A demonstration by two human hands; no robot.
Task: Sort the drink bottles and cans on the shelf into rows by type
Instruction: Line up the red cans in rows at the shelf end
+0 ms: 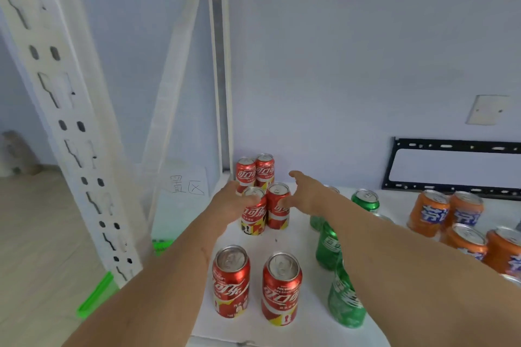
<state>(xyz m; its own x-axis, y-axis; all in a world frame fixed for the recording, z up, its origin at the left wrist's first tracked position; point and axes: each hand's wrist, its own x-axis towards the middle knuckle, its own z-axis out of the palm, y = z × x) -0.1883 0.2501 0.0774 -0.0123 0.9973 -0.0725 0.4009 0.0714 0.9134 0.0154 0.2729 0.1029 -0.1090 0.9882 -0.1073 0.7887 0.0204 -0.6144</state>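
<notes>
On the white shelf board (282, 329) we have six red aluminium cola cans standing in two columns along the left edge: a pair at the back left corner (255, 170), a middle pair, and a pair near the front edge (256, 282). Our left hand (231, 203) has its fingers wrapped around the middle left red can (253, 211). Our right hand (304, 194) reaches beside the middle right red can (278, 205) with fingers stretched out; the thumb seems to touch it, though blur leaves us unsure, and it grips nothing. Green aluminium soda cans (365, 200) run in a line to the right of the red ones, partly hidden under our right forearm, and orange aluminium soda cans (448, 215) cluster toward the right edge.

The main risk, as we judge it, is that forearm sweeping the green cans over if we pull back low. Sliding the middle pair could also knock the back pair.
</notes>
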